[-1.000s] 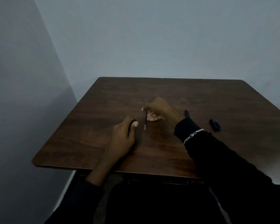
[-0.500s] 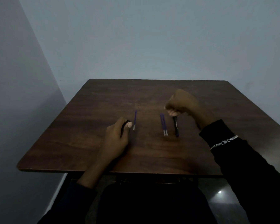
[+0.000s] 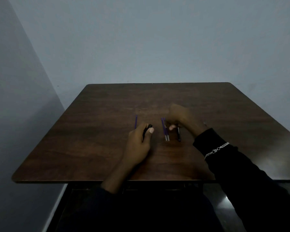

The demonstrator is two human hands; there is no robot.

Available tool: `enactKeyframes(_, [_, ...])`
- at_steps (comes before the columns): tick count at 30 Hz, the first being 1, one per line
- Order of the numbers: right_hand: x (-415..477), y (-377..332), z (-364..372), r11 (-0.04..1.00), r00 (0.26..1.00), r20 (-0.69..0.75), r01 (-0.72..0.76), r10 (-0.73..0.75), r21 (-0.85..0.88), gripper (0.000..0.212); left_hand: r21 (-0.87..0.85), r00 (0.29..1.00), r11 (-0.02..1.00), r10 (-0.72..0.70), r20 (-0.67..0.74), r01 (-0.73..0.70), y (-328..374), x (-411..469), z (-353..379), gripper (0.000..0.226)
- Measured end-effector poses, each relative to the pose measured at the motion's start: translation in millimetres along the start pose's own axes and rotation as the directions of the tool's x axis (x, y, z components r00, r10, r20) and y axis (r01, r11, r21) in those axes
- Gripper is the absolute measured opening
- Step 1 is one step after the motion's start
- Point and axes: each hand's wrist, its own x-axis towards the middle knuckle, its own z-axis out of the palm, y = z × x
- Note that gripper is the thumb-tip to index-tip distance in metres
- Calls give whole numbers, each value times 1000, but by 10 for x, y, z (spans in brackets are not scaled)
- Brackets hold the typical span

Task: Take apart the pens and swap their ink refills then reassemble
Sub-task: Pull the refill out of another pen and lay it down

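Pale grey-blue wall (image 3: 157, 47): fills the upper half of the frame.
Dark brown wood-grain worktop (image 3: 90, 139) with rounded corners: centre of the frame.
Black long sleeve (image 3: 241, 173): lower right, reaching in over the worktop's near edge.
Left hand (image 3: 137, 144): centre, resting on the worktop, fingers and thumb wrapped round a black pen barrel (image 3: 146, 130) whose end pokes out above the thumb.
Right hand (image 3: 179, 118): right of centre, blurred, fingers curled downward; whether it grips anything cannot be told.
Silver chain bracelet (image 3: 216, 150): worn over the sleeve at the right wrist.
Second black pen barrel (image 3: 178, 134): flat on the worktop, under the right hand.
Pair of thin purple ink refills (image 3: 165, 129) with pale tips: side by side, just left of that barrel.
Single purple ink refill (image 3: 136, 121): on the worktop, above the left hand's knuckles.
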Motion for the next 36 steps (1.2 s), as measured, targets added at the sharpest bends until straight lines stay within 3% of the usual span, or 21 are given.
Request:
enactKeyframes(11, [16, -132, -3, 994, 996, 67, -49, 55, -95, 22, -1, 999, 999, 34, 4, -34, 25, -29, -10, 22])
enactKeyframes(14, [12, -211, -16, 981, 992, 100, -58, 77, -184, 31, 11, 999, 999, 31, 5, -31, 22, -31, -13, 23])
enactKeyframes(19, [79, -188, 9, 982, 983, 138, -94, 117, -163, 39, 14, 999, 999, 30, 10, -30, 17, -28, -2, 21])
enactKeyframes(22, [150, -130, 78, 998, 994, 93, -49, 54, -49, 33, 4, 999, 999, 38, 2, -38, 10, -26, 9, 21])
enactKeyframes(26, [145, -179, 102, 969, 1000, 13, -24, 28, -244, 31, 7, 999, 999, 44, 12, -44, 18, -26, 4, 20])
enactKeyframes(30, [199, -190, 133, 947, 998, 55, 1, 17, -321, 29, 4, 999, 999, 48, 8, -48, 22, -30, 0, 20])
enactKeyframes(33, [208, -153, 149, 952, 999, 30, 27, -19, -306, 27, 8, 999, 999, 47, 13, -47, 15, -25, -1, 21])
enactKeyframes(36, [231, -79, 156, 966, 998, -35, 39, -49, -256, 39, 16, 999, 999, 47, 15, -47, 12, -23, 0, 21])
